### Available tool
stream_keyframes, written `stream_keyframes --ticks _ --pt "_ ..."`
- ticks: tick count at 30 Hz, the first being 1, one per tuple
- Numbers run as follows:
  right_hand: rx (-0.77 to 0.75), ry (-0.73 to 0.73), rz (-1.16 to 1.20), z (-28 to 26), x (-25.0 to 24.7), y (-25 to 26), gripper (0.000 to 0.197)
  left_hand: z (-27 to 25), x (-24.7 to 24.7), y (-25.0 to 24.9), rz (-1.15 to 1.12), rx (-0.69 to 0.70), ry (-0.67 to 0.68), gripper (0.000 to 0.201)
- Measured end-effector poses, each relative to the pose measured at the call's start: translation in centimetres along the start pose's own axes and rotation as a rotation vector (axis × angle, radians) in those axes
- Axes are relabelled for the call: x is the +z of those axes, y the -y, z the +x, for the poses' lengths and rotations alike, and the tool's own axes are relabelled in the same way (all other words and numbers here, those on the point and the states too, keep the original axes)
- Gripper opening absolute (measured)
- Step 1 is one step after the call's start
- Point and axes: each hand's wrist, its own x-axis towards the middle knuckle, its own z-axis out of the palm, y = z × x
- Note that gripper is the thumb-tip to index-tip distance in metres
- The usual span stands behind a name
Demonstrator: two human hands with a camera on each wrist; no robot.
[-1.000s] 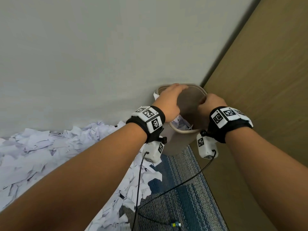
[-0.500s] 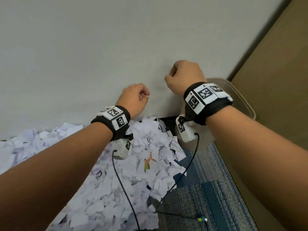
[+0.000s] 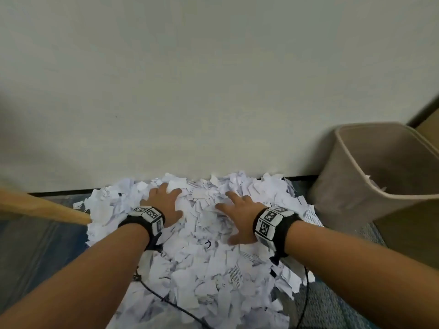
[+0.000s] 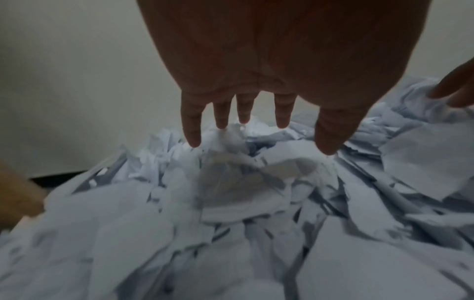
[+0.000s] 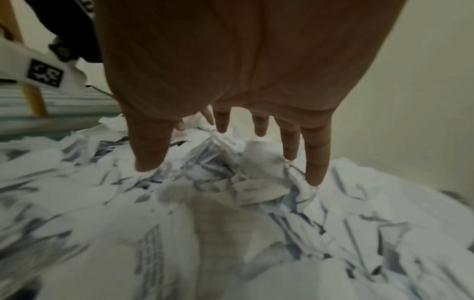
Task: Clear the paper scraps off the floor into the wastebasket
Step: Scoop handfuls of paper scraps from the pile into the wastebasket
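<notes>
Against the far wall, left of the wastebasket (image 3: 370, 176), your left hand (image 3: 165, 205) and right hand (image 3: 240, 218) rest spread on the paper scraps (image 3: 204, 264); light, loose, slippery, so scoop from underneath the sides.

No text is legible (print on the paper scraps (image 3: 234, 275) blurs; wristbands (image 3: 269, 218) carry only coded squares).

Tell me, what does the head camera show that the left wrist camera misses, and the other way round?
Only the head view shows the wastebasket by the wall, the blue carpet, both marker-covered wristbands and both forearms. Only the left wrist view shows the left hand from beneath, its straight fingers spread and their tips at the paper. Both show the pile of paper scraps along the wall, and part of the right hand.
</notes>
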Motion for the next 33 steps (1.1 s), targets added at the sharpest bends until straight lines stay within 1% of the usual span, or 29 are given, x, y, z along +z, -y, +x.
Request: stream_keyframes --ticks 2,4,7,10,13,15,16,18,20,23,25,27,28,30,33 --pt "-0.043 0.06 -0.02 0.2 1.1 1.3 0.109 -0.1 1.0 0.6 -0.043 -0.005 0.079 0.082" --pt "-0.06 0.123 -0.072 0.4 2.0 2.0 0.115 -0.3 2.0 0.6 -0.063 0.0 0.18 0.093" --pt "-0.043 0.158 -0.133 0.6 3.0 1.9 0.112 -0.8 2.6 -0.6 -0.074 0.088 0.245 0.103" --pt "0.002 0.167 -0.177 0.5 3.6 0.8 0.101 -1.2 2.4 -2.4 -0.156 0.162 0.275 0.103" --pt "0.057 0.138 -0.183 0.3 3.4 -1.2 0.087 -1.4 1.9 -3.9 -0.256 0.224 0.288 0.101" --pt "0.099 0.092 -0.146 0.4 2.9 -2.5 0.072 -1.5 1.4 -4.5 -0.317 0.263 0.284 0.095" --pt "0.119 0.059 -0.115 0.5 2.4 -3.0 0.06 -1.6 1.0 -4.6 -0.351 0.282 0.263 0.091" --pt "0.148 -0.003 -0.057 0.7 1.4 -3.7 0.04 -1.6 0.5 -4.6 -0.391 0.296 0.179 0.081" --pt "0.171 -0.025 -0.026 1.0 0.6 -4.1 0.035 -1.3 0.0 -4.1 -0.415 0.271 0.067 0.07" --pt "0.187 -0.059 -0.012 1.5 -0.2 -4.7 0.037 -0.5 -0.3 -2.6 -0.416 0.17 -0.05 0.055" --pt "0.196 -0.113 0.006 1.7 -0.5 -4.9 0.034 -0.2 0.0 -1.6 -0.353 0.08 -0.141 0.051" --pt "0.205 -0.173 0.028 1.8 -0.6 -5.0 0.033 -0.1 0.5 -0.9 -0.289 -0.036 -0.208 0.054" --pt "0.211 -0.194 0.035 1.9 -0.5 -5.1 0.037 -0.1 0.7 -0.7 -0.259 -0.089 -0.203 0.059" --pt "0.232 -0.22 0.047 2.3 -0.3 -5.1 0.052 -0.1 1.2 -0.2 -0.204 -0.158 -0.151 0.072" --pt "0.282 -0.243 0.113 2.8 0.1 -5.1 0.076 0.2 2.0 0.5 -0.208 -0.234 -0.08 0.088"
